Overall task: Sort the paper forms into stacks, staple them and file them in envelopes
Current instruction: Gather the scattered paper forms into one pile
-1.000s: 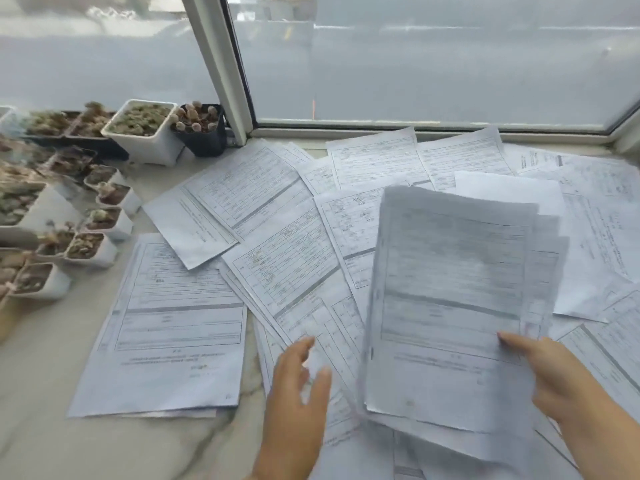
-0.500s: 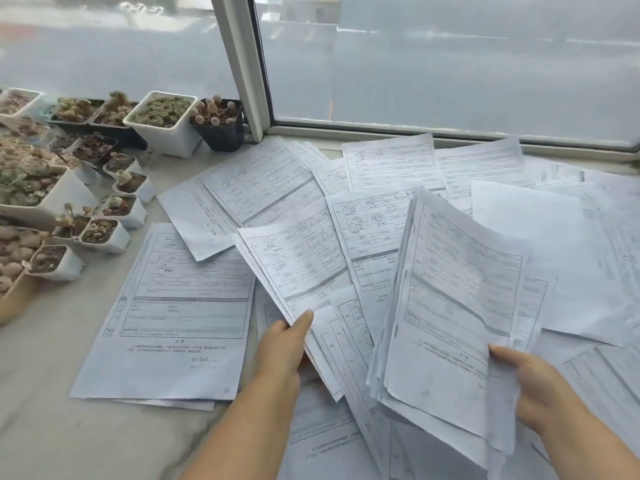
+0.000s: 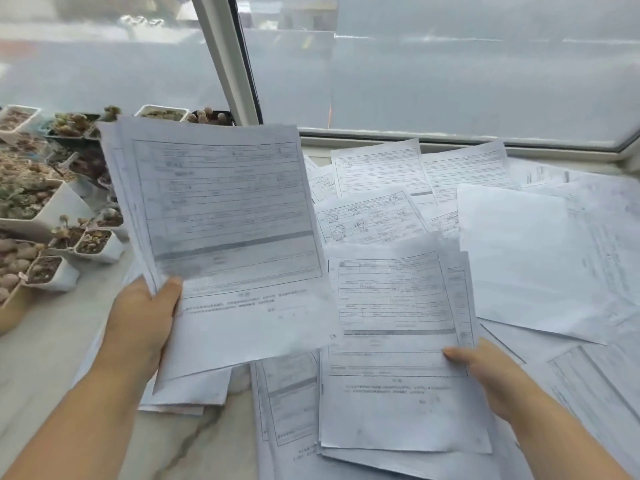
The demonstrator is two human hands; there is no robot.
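Since a moment ago, your left hand (image 3: 138, 320) has lifted a sheaf of forms (image 3: 221, 216) off the pile; it now hides the sheets and some plant pots behind it. Frosted window glass (image 3: 450, 71) fills the top, nothing legible through it. Loose paper forms (image 3: 519, 251) cover the marble surface (image 3: 194, 441), overlapping, their print too blurred to read. Your right hand (image 3: 491, 372) pinches a second stack (image 3: 394, 341) by its right edge, fingers hidden beneath. Small succulent pots (image 3: 93, 242) line the left, partly cut off.
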